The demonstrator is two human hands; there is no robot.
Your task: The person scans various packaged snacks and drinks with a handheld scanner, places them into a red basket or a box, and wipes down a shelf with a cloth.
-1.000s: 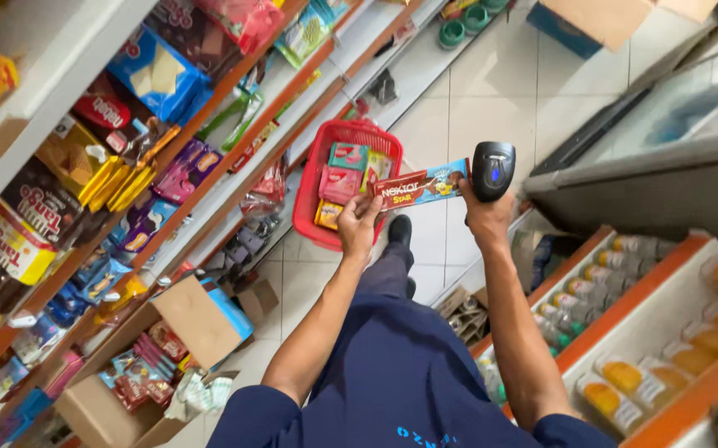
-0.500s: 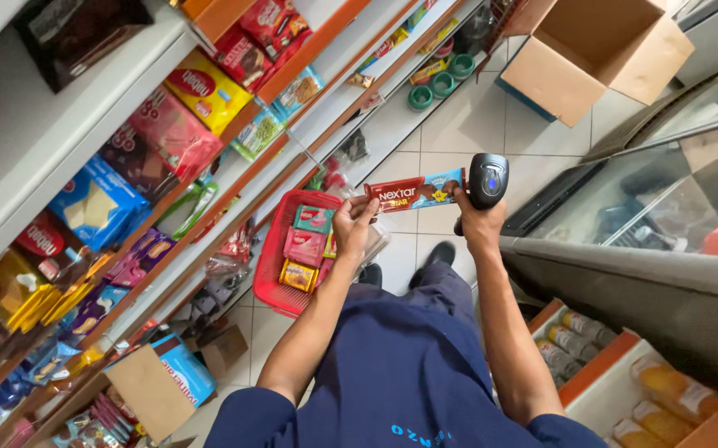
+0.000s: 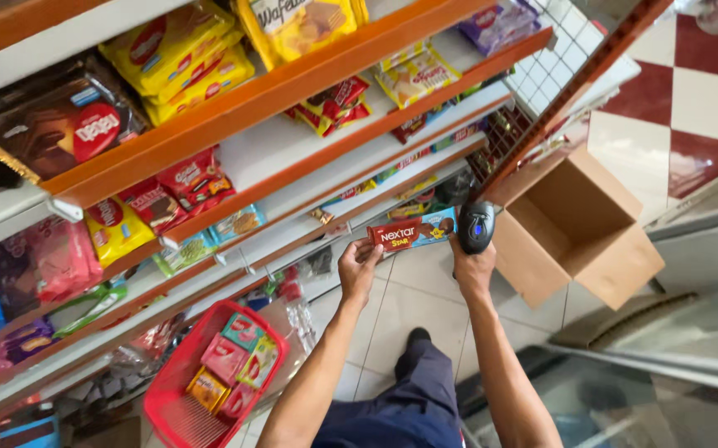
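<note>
In the head view, a red-and-blue snack pack is pinched flat by the closed fingers of the left hand before the shelves. A black handheld scanner is gripped in the right hand – touching the pack's end. The pack is best held steady and unbent – its printed side kept toward the scanner's window.

The left hand covers the near end of the snack pack; the right hand hides the scanner handle; the basket is cut off by the bottom edge; packets deep on the lower shelves are too dim to tell.
</note>
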